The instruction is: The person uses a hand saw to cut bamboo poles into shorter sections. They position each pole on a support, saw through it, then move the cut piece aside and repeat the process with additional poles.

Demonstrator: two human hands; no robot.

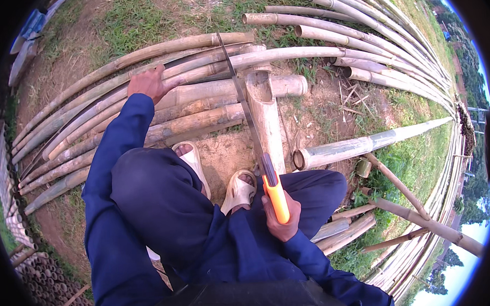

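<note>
My right hand [285,219] is closed round the orange handle of a handsaw [248,118]. The long thin blade points away from me and lies across a bamboo pole [196,67]. On the left, my left hand [147,84] grips that pole, fingers bent over it. The pole's pale length [290,54] continues to the right past the blade. Beneath the blade lies a thick bamboo piece [270,128], its upper side cut open near the far end. Whether the teeth have cut into the pole cannot be made out.
More bamboo poles [184,109] lie stacked at left, by my sandals [240,189]. A thick pole [371,142] lies at right, near a bamboo frame [400,185]. Long poles [354,36] fill the far right. Cut bamboo [50,284] is piled at lower left.
</note>
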